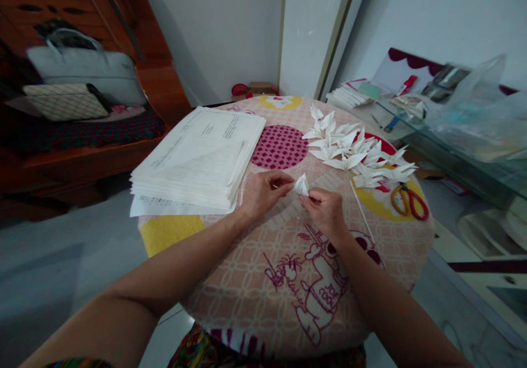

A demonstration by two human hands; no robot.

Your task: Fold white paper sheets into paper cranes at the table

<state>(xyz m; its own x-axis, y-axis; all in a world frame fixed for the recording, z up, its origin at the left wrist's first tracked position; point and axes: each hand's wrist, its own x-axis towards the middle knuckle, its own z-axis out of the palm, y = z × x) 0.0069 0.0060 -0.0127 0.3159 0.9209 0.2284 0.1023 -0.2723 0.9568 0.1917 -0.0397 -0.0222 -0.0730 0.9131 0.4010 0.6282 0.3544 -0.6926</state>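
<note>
Both my hands meet over the middle of a round table [255, 280] with a patterned pink cloth. Between them is a small folded white paper piece [302, 184]. My left hand [263, 192] pinches its left side with closed fingers. My right hand [325, 208] pinches its lower right edge, fingers curled. Beyond the hands, to the right, lies a heap of several finished folded paper shapes [356, 154]. A thick stack of printed sheets [197, 159] lies at the table's left.
Orange-handled scissors [405, 200] lie at the table's right edge, with a thin white stick [362, 211] beside them. A glass table [461, 137] with bags and papers stands right. A wooden bench [82, 137] with bags stands left.
</note>
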